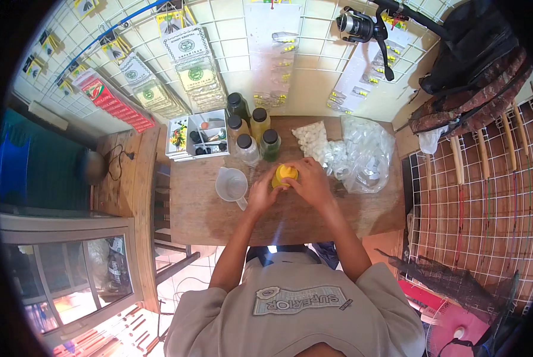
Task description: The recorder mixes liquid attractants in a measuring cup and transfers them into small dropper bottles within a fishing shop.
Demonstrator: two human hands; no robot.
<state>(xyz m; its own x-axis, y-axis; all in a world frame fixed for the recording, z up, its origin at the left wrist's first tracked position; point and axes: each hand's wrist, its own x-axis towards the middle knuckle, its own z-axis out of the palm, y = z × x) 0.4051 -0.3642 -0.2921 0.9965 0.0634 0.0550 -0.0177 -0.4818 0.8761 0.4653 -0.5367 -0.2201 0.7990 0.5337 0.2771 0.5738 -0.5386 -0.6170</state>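
Both hands meet around a squeeze bottle with a yellow nozzle cap (pixel 288 172) over the wooden table (pixel 204 223). My left hand (pixel 263 191) curls along its left side. My right hand (pixel 312 180) wraps its right side, with fingers at the cap. To the left stands a clear plastic measuring jug (pixel 231 184), its handle towards me. Behind the hands are several black-capped bottles, among them a clear one (pixel 247 149), a green one (pixel 270 145) and a yellowish one (pixel 260 121). The lower part of the held bottle is mostly hidden by the fingers.
A white divided box (pixel 197 156) with small items stands at the back left. Bags of white pieces (pixel 312 138) and a large clear plastic bag (pixel 368 154) lie at the back right. Behind is a white wire grid (pixel 315 62) hung with fishing tackle and a reel (pixel 360 26).
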